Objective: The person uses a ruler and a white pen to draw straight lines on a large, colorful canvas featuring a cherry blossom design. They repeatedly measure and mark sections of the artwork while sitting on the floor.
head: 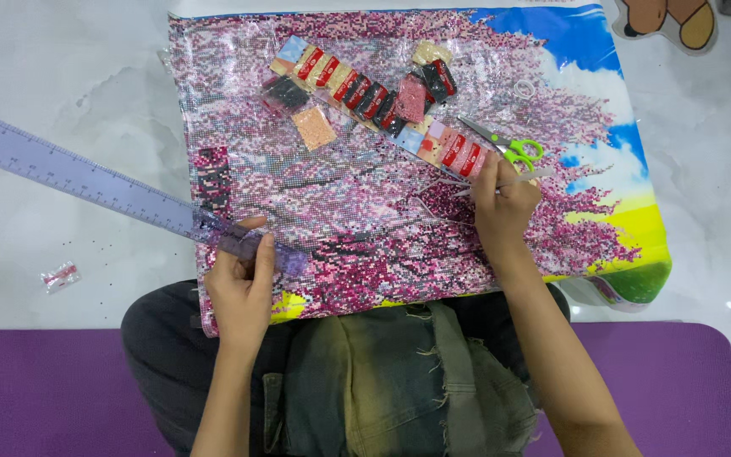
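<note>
Nearest, a purple mat (44, 389) lies under the seated person, whose lap meets the near edge of the canvas (365, 220), a bead picture of pink blossom trees lying on the pale floor (61, 93). At the canvas's near left corner the left hand (240, 292) grips the end of a long clear purple ruler (86, 173), fingers curled over it and thumb on top; the ruler runs off the left edge, out over the floor toward the far left. Right of the middle, the right hand (501, 207) rests on the canvas, fingers pressed together, pinching a thin pale tool (528, 178). Just beyond it lie green-handled scissors (501, 144). Farther still, a strip of small bead bags (374, 97) slants across the canvas's far half. A stray bag (59, 276) lies on the floor, left.
</note>
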